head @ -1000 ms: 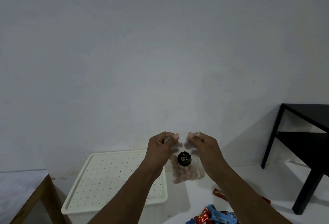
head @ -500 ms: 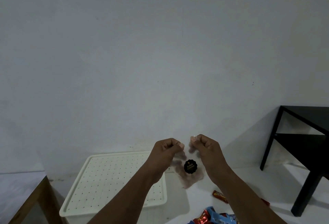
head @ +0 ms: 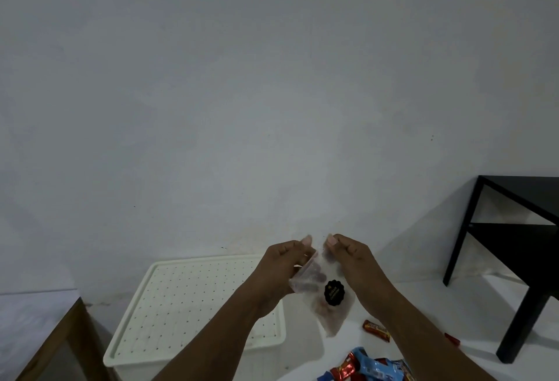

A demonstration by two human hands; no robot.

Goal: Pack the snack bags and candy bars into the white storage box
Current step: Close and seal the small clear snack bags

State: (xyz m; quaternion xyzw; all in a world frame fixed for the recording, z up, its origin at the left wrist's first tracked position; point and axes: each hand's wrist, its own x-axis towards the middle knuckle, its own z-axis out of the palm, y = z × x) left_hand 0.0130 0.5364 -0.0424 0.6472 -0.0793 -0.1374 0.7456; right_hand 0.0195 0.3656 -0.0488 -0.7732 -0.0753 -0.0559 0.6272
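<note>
A clear snack bag (head: 328, 299) with a round black label hangs in the air, tilted, with brownish pieces inside. My left hand (head: 287, 262) pinches its top left corner and my right hand (head: 352, 255) pinches its top right corner. Below and to the left stands the white storage box (head: 193, 305), its dotted lid on. A red candy bar (head: 376, 330) lies on the white floor under the bag. Red and blue snack wrappers (head: 367, 368) lie at the bottom edge, partly behind my right forearm.
A black side table (head: 520, 229) stands at the right against the wall. A wooden-framed table corner (head: 51, 341) shows at the lower left. Another small red wrapper (head: 452, 339) lies near the black table's leg. A plain white wall fills the upper view.
The bag has swung to a tilt and hangs lower under my hands. Both hands stay pinched on its top edge, at about the same height.
</note>
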